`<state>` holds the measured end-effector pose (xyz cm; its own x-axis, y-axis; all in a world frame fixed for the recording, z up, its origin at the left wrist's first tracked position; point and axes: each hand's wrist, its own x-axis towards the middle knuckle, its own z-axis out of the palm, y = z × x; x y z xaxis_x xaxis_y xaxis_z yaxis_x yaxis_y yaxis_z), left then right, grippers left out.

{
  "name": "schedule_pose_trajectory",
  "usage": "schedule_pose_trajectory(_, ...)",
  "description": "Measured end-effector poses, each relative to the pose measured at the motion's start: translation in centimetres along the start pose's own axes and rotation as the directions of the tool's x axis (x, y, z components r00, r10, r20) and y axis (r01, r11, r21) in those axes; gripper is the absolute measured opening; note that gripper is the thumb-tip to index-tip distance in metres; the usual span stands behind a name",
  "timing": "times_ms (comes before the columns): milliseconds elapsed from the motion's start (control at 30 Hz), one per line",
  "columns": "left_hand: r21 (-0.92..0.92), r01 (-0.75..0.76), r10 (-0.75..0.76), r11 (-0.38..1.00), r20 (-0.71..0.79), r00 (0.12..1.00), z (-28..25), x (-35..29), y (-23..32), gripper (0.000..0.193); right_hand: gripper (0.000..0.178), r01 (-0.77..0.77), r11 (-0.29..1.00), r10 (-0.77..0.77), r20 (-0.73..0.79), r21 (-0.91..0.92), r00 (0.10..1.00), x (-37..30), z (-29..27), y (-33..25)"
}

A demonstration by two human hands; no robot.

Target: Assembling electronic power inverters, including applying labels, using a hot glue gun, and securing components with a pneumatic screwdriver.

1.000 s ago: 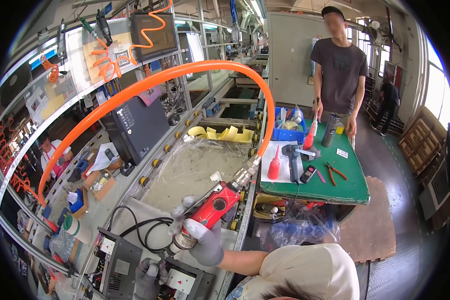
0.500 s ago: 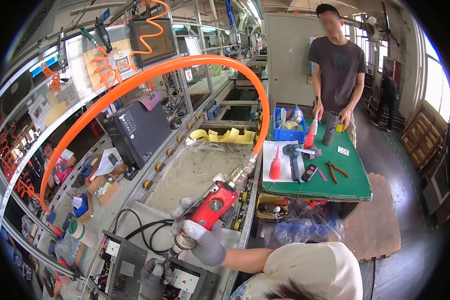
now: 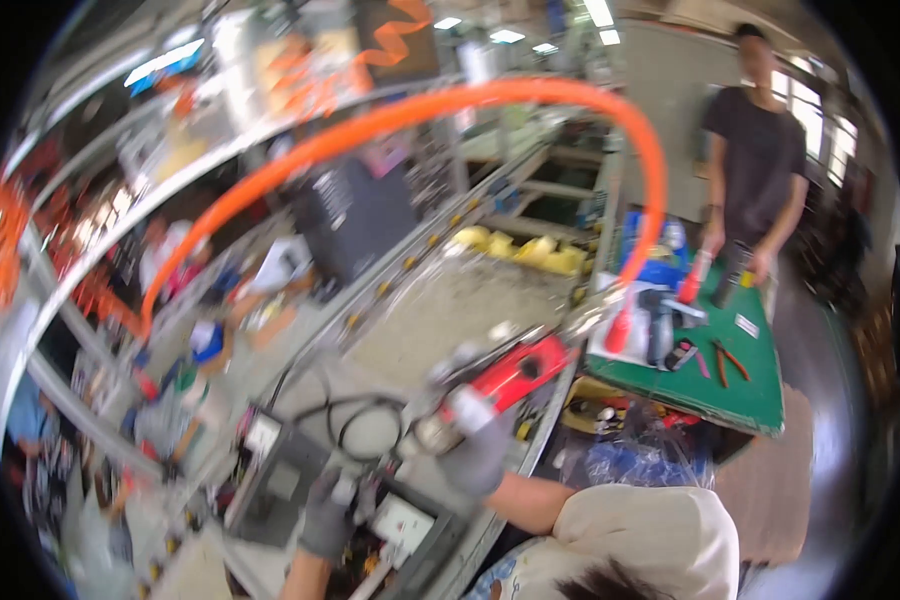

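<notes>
My right hand (image 3: 475,455), in a grey glove with pale fingertips, grips a red air tool (image 3: 515,378). The tool lies tilted, its nose down toward the left and its tail joined by a metal fitting to a thick orange hose (image 3: 450,95). By the nose, my gloved left hand (image 3: 330,515) has its fingers curled together; blur hides what is in them. Both hands are over a dark open-topped electrical unit (image 3: 410,530) with a white label. A second dark unit (image 3: 275,470) stands to its left, and a black cable (image 3: 345,405) lies coiled behind them.
The hose arches over the conveyor line (image 3: 450,310). At the right, a green table (image 3: 750,375) holds red bottles, a heat gun (image 3: 658,325), orange-handled pliers (image 3: 730,362) and a blue bin (image 3: 650,268). Behind it stands another person (image 3: 755,150). A black case (image 3: 355,215) sits on the left bench.
The view has swung, shifting most of the scene to the right and blurring it. The air tool lies flatter. My left hand stays beside its nose, with more forearm showing.
</notes>
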<state>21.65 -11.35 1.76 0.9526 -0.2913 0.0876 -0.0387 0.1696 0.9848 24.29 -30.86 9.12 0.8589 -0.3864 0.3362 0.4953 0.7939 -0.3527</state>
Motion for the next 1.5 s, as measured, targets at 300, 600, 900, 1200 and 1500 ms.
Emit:
schedule_pose_trajectory(300, 0.363, -0.158, 0.206, 0.918, -0.096, 0.974, -2.3, 1.5, 3.8, 0.049, 0.036, -0.078, 0.977, 0.005, 0.347, 0.197, 0.938, 4.8, -0.2, 1.2)
schedule_pose_trajectory(600, 0.734, 0.405, -0.096, 0.545, -0.426, 0.900, -5.4, -4.7, 1.9, 0.032, 0.028, -0.145, 0.967, 0.122, 0.123, 0.207, 0.985, 6.9, -1.0, 5.8)
schedule_pose_trajectory(900, 0.961, 0.269, -0.388, 0.063, -0.225, 0.894, -6.0, 1.1, -0.6, 0.016, 0.029, -0.109, 0.982, 0.100, 0.069, 0.155, 0.993, 6.6, -2.2, 6.8)
schedule_pose_trajectory(1200, 0.910, 0.414, -0.378, 0.034, -0.372, 0.848, -5.8, 3.8, -2.5, 0.017, 0.028, -0.390, 0.904, 0.323, 0.319, 0.174, 0.891, 8.8, -4.5, 6.5)
schedule_pose_trajectory(1500, -0.097, 0.682, -0.640, 0.725, -0.461, 0.615, -4.3, 4.2, -4.5, 0.019, 0.025, -0.452, 0.844, 0.296, 0.451, 0.288, 0.842, 9.4, -4.5, 7.7)
